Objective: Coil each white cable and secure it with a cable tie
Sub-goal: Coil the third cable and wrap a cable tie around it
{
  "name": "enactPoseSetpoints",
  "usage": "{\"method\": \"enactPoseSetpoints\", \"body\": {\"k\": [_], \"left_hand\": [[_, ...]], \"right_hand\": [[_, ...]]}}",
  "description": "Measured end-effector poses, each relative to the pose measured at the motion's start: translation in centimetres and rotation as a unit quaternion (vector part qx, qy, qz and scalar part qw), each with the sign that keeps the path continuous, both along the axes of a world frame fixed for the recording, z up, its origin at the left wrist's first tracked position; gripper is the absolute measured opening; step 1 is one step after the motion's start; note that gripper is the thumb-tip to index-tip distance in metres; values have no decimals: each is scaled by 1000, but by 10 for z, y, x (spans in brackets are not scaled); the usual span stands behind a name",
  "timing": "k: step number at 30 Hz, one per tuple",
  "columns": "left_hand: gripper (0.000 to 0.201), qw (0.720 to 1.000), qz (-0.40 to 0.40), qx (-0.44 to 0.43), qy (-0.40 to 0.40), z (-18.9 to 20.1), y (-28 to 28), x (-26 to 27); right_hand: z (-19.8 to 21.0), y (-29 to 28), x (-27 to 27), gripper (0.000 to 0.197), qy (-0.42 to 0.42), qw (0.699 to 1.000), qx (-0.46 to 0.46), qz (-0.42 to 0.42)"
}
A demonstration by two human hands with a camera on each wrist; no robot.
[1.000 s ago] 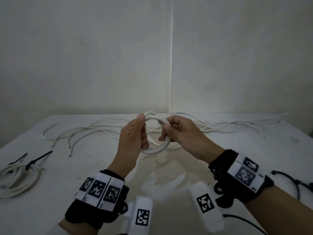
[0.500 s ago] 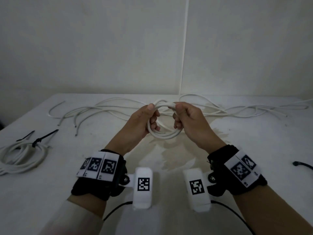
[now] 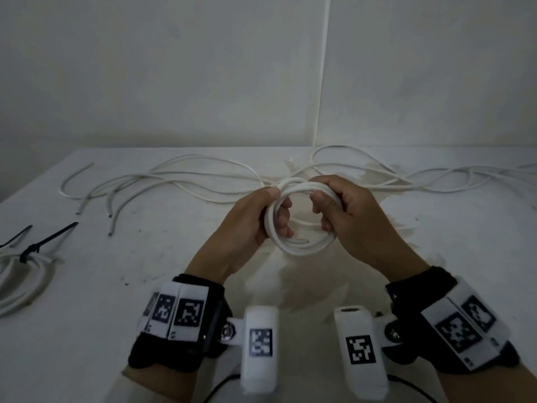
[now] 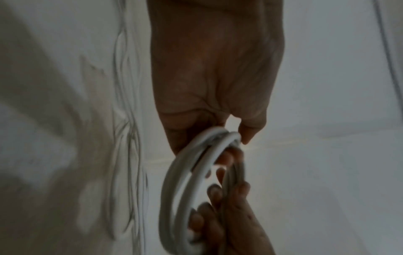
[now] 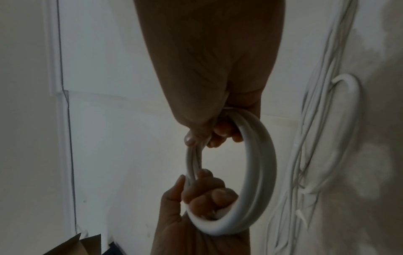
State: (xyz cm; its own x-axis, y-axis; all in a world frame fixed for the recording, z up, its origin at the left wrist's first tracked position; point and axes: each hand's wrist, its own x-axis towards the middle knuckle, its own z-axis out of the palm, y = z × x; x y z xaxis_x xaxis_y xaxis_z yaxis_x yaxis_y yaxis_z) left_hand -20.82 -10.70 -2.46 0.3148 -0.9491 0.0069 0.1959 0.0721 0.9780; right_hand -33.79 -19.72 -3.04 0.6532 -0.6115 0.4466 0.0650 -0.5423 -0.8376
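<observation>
A white cable wound into a small coil [image 3: 299, 248] hangs above the white table [image 3: 145, 286] between both hands. My left hand [image 3: 255, 219] grips the coil's left side, thumb on top and fingers curled through the ring. My right hand [image 3: 345, 216] grips the right side of the coil [image 5: 259, 172], fingers curled around its strands. In the left wrist view the coil [image 4: 185, 189] is blurred, with the right hand's fingers [image 4: 218, 215] through it. No cable tie is on this coil.
Several loose white cables [image 3: 174, 181] sprawl across the table's far half. At the left edge lies a coiled cable [image 3: 26, 274] bound with a black cable tie [image 3: 32, 248], and another black tie [image 3: 14, 239] lies beside it.
Both hands have stayed on the coil, turning and tightening it; the right hand has shifted from the top toward the right side. The view has tilted down.
</observation>
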Motion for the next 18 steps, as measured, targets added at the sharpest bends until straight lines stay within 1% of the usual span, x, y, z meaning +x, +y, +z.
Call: {"method": "enactPoseSetpoints", "body": {"k": [2,3,6,8,11,16,18], "left_hand": [[36,998,20,-2,55,-1,-3,-6],[37,997,36,0,64,-2,-5,-9],[45,996,82,7,34,-4,-8,-16],[46,994,99,27,25,-4,-9,-19],[43,992,114,42,26,-2,-10,-21],[38,990,134,21,32,0,-6,-23],[38,992,126,13,28,2,-5,-23]], "right_hand": [[-4,-1,3,8,-10,1000,6,-7],[-7,-1,4,8,-11,1000,6,-9],[-12,0,6,4,-7,1000,0,-9],[-13,0,7,11,-10,1000,-18,-14],[-11,2,6,12,-25,999,-35,-20],[-8,9,8,5,-49,998,-46,-11],[-7,9,8,8,-55,997,-47,-10]]}}
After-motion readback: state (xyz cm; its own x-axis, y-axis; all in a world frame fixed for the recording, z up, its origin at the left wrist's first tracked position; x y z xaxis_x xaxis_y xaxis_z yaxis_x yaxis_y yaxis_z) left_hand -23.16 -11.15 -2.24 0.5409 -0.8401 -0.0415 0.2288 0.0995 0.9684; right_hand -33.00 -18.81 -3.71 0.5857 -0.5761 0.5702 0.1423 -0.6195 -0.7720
